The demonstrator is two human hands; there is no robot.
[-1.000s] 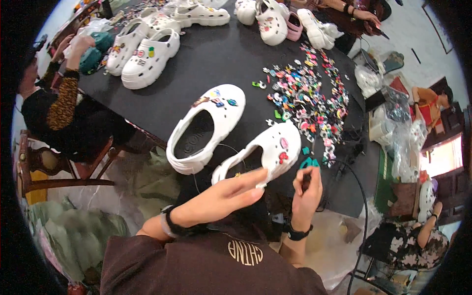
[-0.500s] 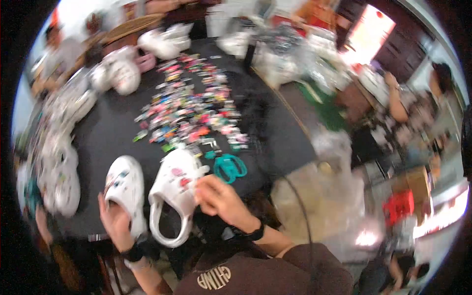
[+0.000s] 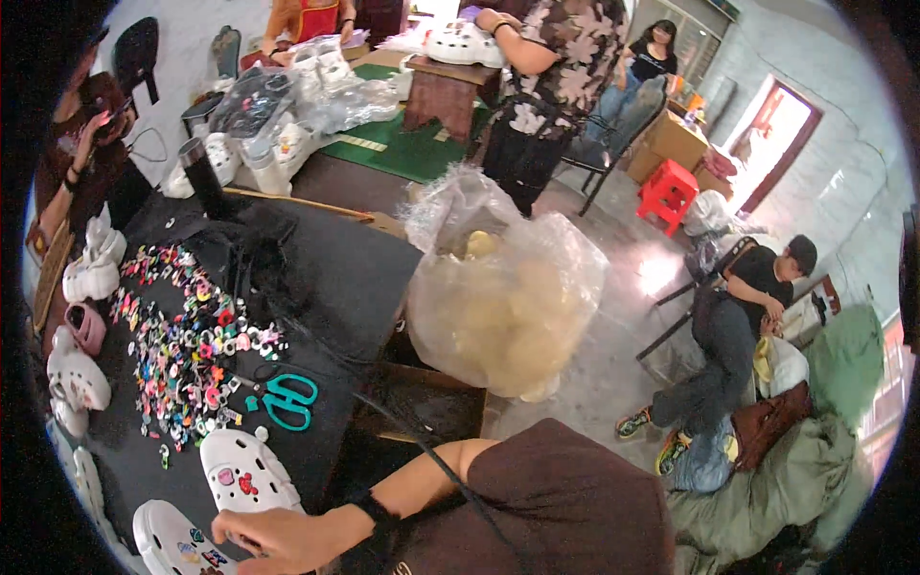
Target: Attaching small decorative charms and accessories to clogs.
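Two white clogs lie on the black table at the lower left. The upper clog (image 3: 246,471) bears a pink charm and a red one on its toe. On the lower clog (image 3: 165,537) sit several small coloured charms, and the bottom edge cuts it off. My right hand (image 3: 273,539), with a black band at the wrist, reaches across the near end of the upper clog, fingers bent and apart beside the lower clog. Nothing shows between them. My left hand is out of view. Teal-handled scissors (image 3: 289,402) lie beyond the upper clog.
Many loose shoe charms (image 3: 187,345) are heaped on the table (image 3: 345,259). More white clogs (image 3: 79,376) line its left side. A dark cable (image 3: 407,428) crosses before me. A big clear plastic bag (image 3: 503,307) stands right of the table. Other people work or sit beyond.
The view has swung right, so the table and clogs sit further left. My left hand, previously at the left clog, has left the picture. My right hand has moved from the right clog's side toward the other clog.
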